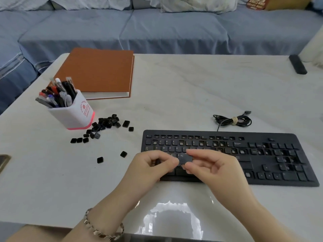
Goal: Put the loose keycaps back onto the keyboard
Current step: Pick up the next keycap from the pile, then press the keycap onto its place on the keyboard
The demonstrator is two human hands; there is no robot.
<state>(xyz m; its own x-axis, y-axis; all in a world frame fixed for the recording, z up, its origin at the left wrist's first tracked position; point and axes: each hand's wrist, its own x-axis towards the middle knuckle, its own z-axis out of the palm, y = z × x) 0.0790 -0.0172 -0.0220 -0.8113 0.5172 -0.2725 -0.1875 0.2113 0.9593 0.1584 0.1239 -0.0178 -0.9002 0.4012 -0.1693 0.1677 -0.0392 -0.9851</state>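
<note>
a: hands?
b: lower centre, close together. right hand (209,167) and left hand (153,165) each pinched an end of one wide black plastic keycap (186,158), above the left end of the flat black keyboard (244,159).
a: loose ones?
b: black keycap heap (104,124) left of centre, beside the white pen cup (73,114).

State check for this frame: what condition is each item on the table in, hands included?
Keyboard: flat, many keys missing.
Held keycap: pinched by left hand and right hand.
Loose keycaps: piled, some scattered.
Cable: coiled, tied.
Book: closed.
Pen cup: upright, full.
</note>
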